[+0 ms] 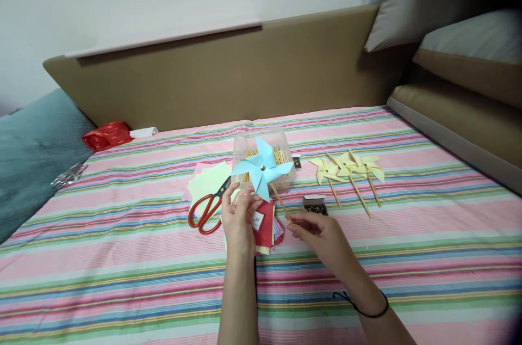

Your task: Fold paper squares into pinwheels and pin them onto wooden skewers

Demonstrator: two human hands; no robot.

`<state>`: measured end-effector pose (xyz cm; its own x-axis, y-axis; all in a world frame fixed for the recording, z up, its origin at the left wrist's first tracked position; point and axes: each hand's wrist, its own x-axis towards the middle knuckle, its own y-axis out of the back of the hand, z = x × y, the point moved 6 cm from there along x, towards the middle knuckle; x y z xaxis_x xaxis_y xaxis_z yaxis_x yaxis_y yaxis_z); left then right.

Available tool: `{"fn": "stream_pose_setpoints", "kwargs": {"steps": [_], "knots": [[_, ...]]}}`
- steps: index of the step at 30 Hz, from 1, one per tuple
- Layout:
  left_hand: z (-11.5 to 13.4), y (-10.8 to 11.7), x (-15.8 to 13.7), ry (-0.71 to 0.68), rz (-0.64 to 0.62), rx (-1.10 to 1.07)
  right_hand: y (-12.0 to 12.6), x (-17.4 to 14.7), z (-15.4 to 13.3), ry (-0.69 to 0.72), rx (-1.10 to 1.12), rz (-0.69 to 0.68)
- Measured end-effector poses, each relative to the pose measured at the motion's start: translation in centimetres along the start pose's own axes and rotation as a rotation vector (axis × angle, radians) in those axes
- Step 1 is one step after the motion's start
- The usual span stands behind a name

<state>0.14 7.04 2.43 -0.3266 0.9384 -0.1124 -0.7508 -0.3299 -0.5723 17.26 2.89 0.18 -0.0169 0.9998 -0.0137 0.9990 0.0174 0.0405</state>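
Closest in: right forearm [385, 328], black band [372, 316] at the wrist. I had the right hand [320, 232] pinching the thin stick [279, 198] of a blue pinwheel [263, 169] — raised before a clear box [240, 143]. Left hand [240, 211], fingers loosely curled, sat by the lower blade [261, 187]; I couldn't tell whether it gripped. Red-handled scissors [217, 194] lay left, three yellow pinwheels [346, 165] right, on striped cloth [142, 236].

The left hand [237, 221] and right hand [322, 233] are bare. A thin black band [372, 316] rings the right forearm [369, 295] at five o'clock, its loose end [341, 296] curling toward ten o'clock.
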Motion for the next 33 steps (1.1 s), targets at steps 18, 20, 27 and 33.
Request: {"fn": "stream_pose_setpoints", "kwargs": {"steps": [18,20,27,33], "knots": [[-1.1,-1.9,-0.8,-0.026,-0.243,0.256,-1.0,0.1,0.3,-0.048,0.099,-0.088],[-1.4,-2.0,-0.7,-0.043,-0.257,0.262,-1.1,0.0,0.3,-0.054,0.105,-0.091],[-1.4,-2.6,-1.1,-0.064,-0.26,0.303,-1.0,0.1,0.4,-0.053,0.105,-0.092],[-1.4,-2.5,-1.2,-0.076,-0.258,0.368,-1.1,0.0,0.4,-0.064,0.101,-0.099]]}}
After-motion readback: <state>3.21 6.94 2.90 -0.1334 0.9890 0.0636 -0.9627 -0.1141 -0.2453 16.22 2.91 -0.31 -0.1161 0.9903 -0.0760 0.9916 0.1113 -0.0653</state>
